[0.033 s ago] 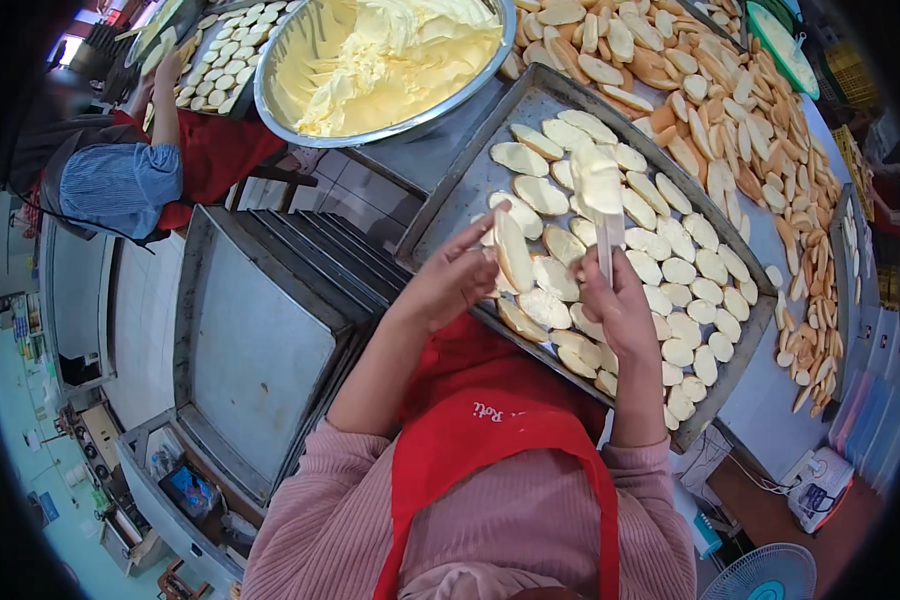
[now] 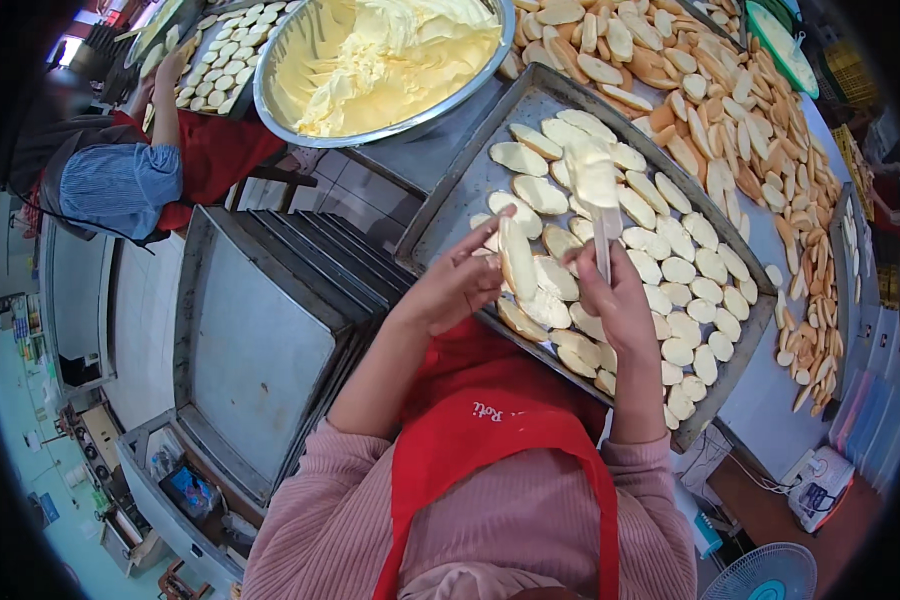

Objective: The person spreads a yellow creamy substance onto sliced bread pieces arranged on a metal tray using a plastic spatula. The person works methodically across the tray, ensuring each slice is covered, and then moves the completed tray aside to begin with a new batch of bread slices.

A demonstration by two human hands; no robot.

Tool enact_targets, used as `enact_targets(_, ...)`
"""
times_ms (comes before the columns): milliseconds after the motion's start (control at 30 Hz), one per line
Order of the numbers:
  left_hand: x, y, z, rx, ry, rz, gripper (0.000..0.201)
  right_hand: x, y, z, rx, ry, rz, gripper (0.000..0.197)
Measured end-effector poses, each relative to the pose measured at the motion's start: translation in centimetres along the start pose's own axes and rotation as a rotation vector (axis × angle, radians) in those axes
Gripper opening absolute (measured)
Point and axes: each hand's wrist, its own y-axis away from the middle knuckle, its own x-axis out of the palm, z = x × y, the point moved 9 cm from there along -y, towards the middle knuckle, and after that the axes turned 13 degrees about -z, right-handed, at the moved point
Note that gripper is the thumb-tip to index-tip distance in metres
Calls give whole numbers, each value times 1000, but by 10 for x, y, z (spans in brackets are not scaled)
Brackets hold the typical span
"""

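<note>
1. Left hand (image 2: 460, 275): fingers closed around 1 oval bread slice (image 2: 516, 258), which stands tilted on edge above the near-left part of the tray, pale face turned toward the right hand.
2. Right hand (image 2: 610, 295): closed on the handle of 1 flat spatula (image 2: 602, 240), blade pointing away from the body. A thick load of pale yellow cream (image 2: 592, 175) covers the blade end, apart from the held slice.
3. Below the hands: 1 rectangular metal baking tray (image 2: 438, 225), set askew, with many oval slices (image 2: 679, 271) lying in it. They sit close together on the right side, looser toward the far left corner, where bare metal shows.
4. Progress (judgement): spreading looks part-way through. The blade is loaded, and some slices in the tray look coated; cannot tell for each. The held slice's coating is also unclear.
5. Remaining (judgement): a large heap of cut bread (image 2: 730, 140) beyond and right of the tray looks largely unspread. Plenty of cream remains in the metal bowl (image 2: 370, 137), far left of the tray.
6. Outer area: stacked trays (image 2: 260, 330) at left; a co-worker's blue sleeve (image 2: 120, 185) at upper left, near another slice-filled tray.
</note>
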Motion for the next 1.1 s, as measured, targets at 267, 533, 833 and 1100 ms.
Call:
enact_targets(267, 9, 13, 39, -274, 248, 107, 63, 36, -22, -5, 292, -89, 276, 30)
enact_targets(533, 3, 19, 48, -349, 304, 68, 56, 39, -29, -1, 251, 49, 291, 41)
enact_targets(833, -55, 42, 25, 70, -53, -358, 41, 39, -52, 13, -141, 129, -55, 37)
enact_targets(1100, -93, 94, -34, 648, -349, -732, 35, 92, -52, 3, -407, 585, -135, 35)
